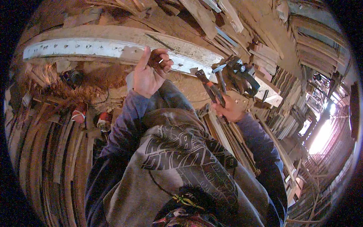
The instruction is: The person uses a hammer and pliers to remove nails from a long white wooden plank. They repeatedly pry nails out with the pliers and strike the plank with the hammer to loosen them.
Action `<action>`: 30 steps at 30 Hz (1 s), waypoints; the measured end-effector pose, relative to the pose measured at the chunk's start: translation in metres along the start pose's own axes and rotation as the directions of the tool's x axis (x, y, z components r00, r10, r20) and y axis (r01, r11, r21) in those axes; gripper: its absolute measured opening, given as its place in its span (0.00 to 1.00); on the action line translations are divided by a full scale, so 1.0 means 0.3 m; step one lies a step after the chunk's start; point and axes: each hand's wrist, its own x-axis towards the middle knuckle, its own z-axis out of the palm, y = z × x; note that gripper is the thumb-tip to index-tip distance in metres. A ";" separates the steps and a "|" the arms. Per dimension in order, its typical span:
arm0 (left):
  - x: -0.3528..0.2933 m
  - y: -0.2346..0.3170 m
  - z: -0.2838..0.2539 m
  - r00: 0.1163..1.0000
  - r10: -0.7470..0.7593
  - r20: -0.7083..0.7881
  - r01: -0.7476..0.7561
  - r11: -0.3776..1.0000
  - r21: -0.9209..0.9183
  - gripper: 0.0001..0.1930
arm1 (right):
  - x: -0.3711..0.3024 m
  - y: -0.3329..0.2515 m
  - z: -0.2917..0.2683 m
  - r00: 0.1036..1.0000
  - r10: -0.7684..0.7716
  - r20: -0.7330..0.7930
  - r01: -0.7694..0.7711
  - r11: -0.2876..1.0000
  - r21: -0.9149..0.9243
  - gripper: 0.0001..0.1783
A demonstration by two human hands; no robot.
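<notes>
One right hand (227,109) gripping dark tool (212,89) aslant, head (201,76) forward-left, left hand (149,75) half-curled, contents unclear

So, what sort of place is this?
Probably a woodworking shop: long brown wooden boards lie side by side, and the right hand grips a dark tool with an orange band.

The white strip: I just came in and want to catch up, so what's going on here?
A person is at a white strip with a row of dark marks, running along a plank. Their right hand grips a dark tool with an orange band, its head near the strip's right end. The left hand is raised, fingers curled, hiding part of the strip; whether it holds something small is unclear.
</notes>
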 end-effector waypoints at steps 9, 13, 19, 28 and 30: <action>0.034 -0.077 0.044 0.999 0.030 -0.035 -0.029 0.999 0.033 0.37 | -0.063 -0.092 0.078 0.984 -0.075 0.163 0.103 0.980 -0.169 0.12; 0.020 -0.105 0.093 0.988 -0.017 -0.153 0.051 0.975 0.216 0.44 | -0.051 -0.166 0.117 0.948 -0.116 0.295 0.038 0.965 0.258 0.28; 0.018 -0.098 0.086 0.989 -0.057 -0.138 0.081 0.981 0.178 0.44 | -0.060 -0.176 0.088 0.938 -0.060 0.341 -0.027 0.969 0.246 0.30; 0.013 0.027 0.022 1.000 0.023 -0.015 -0.024 0.996 -0.080 0.28 | -0.042 -0.211 0.039 0.963 0.155 0.222 -0.222 0.921 0.321 0.25; 0.006 0.069 0.027 0.996 0.085 -0.015 -0.084 0.996 0.032 0.25 | -0.011 -0.238 0.012 0.950 0.196 0.244 -0.272 0.903 0.332 0.19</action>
